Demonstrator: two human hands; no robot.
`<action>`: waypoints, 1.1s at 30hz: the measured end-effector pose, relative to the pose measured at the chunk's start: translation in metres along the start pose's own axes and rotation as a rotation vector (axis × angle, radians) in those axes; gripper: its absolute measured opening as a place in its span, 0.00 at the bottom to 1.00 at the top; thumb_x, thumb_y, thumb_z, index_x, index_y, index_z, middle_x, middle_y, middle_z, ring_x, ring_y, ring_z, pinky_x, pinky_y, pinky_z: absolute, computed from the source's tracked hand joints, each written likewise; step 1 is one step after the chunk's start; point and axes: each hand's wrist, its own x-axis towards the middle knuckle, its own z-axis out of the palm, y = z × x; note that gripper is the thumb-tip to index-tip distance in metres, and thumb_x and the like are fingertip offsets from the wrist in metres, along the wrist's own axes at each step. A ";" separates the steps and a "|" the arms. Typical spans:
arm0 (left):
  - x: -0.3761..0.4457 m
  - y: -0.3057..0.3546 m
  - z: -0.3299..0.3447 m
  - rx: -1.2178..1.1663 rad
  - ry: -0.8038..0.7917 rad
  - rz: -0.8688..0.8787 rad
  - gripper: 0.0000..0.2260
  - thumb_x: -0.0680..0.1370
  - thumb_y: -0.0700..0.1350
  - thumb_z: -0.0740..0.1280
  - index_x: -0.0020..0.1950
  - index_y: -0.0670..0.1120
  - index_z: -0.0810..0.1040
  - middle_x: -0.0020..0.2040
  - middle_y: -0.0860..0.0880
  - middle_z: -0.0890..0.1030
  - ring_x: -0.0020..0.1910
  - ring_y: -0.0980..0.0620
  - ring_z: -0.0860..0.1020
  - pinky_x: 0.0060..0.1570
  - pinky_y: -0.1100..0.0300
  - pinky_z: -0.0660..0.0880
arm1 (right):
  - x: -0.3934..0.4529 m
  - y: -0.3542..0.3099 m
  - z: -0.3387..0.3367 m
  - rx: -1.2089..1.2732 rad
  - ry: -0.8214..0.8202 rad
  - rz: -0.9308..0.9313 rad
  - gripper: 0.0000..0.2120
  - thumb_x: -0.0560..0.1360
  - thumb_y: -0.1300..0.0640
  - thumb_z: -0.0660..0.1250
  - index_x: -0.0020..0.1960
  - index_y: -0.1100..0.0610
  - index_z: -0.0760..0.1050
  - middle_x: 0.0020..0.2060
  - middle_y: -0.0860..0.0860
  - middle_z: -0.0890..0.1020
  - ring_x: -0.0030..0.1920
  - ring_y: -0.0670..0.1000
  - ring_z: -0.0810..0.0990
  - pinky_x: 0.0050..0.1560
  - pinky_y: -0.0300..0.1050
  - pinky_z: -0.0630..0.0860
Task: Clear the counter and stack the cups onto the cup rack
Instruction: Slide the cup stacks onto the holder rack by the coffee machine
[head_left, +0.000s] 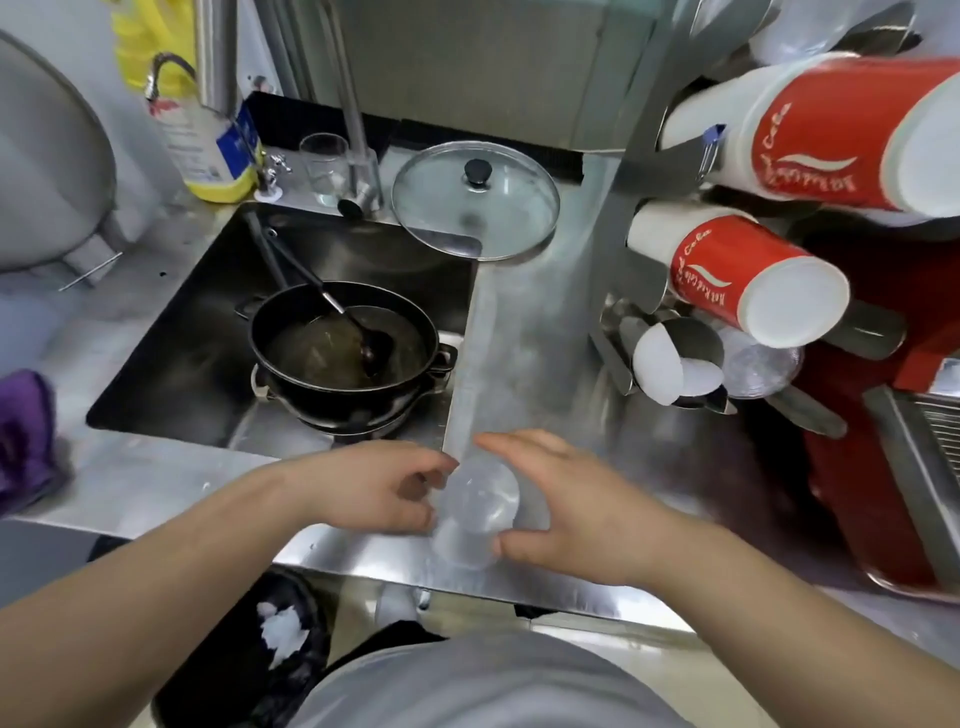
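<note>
A: How far along does the clearing look?

B: Partway, I'd judge. The cup rack (649, 171) at the right of the frame already carries red paper cups (748, 270) in its upper tubes, and a clear plastic stack (756, 364) pokes out of a lower one

A: And what's in hand?

B: A clear plastic cup (480, 506) at lower centre, over the front part of the steel bench (524, 332). The left hand (374, 488) has its fingers curled in against the cup's left side, and the right hand (566, 509) is spread open around the right side, thumb under it. It's blurred, so I cannot tell whether it is one cup or a few nested together, nor whether it rests on the bench or is lifted

A: What's left?

B: That cup has yet to reach the rack, which sits well apart, up and to the right. A glass lid (475, 200) lies at upper centre, overhanging the sink (171, 332), and a drinking glass (324, 166) stands by the tap. Pans (343, 348) with a ladle sit in the sink. So the bench is not cleared yet
</note>
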 end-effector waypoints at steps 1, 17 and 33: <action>0.002 -0.003 0.006 -0.001 0.030 0.004 0.20 0.75 0.50 0.71 0.67 0.56 0.72 0.57 0.56 0.78 0.54 0.57 0.78 0.55 0.58 0.75 | 0.001 0.000 0.002 -0.004 0.005 0.006 0.39 0.69 0.47 0.72 0.75 0.43 0.56 0.70 0.42 0.65 0.68 0.38 0.62 0.58 0.17 0.51; 0.012 0.000 0.066 -0.250 0.437 0.207 0.27 0.68 0.55 0.78 0.61 0.64 0.69 0.60 0.63 0.73 0.64 0.56 0.72 0.60 0.62 0.71 | -0.002 -0.007 0.017 0.110 0.121 -0.084 0.28 0.66 0.52 0.72 0.65 0.44 0.69 0.60 0.38 0.75 0.62 0.39 0.71 0.62 0.33 0.67; 0.006 0.057 0.023 -0.287 0.657 0.331 0.32 0.66 0.47 0.72 0.69 0.56 0.69 0.65 0.60 0.74 0.66 0.52 0.72 0.64 0.51 0.71 | -0.027 -0.009 -0.031 0.049 0.403 -0.247 0.31 0.65 0.53 0.70 0.66 0.41 0.64 0.61 0.36 0.70 0.65 0.41 0.69 0.65 0.33 0.65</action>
